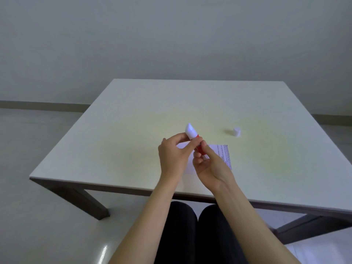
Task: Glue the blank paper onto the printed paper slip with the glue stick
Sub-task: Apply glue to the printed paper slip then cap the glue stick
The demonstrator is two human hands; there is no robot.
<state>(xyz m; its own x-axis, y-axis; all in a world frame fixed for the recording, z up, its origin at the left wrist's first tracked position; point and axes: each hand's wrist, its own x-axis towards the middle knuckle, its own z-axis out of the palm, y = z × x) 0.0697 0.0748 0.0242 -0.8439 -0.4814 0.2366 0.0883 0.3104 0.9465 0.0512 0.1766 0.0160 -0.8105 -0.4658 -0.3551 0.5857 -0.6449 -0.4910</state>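
I hold a red glue stick (193, 137) tilted above the table, its white tip pointing up and to the left, uncapped. My left hand (174, 155) pinches its upper part with thumb and fingers. My right hand (207, 162) grips the red lower end. Under my hands lies the printed paper slip (224, 153), its lines of text showing at the right; its left part is hidden. A white sheet, perhaps the blank paper (182, 145), shows between my left thumb and fingers.
The glue stick's white cap (237, 132) stands on the table (133, 121) to the right, beyond the slip. My legs are under the near table edge. Floor lies on both sides.
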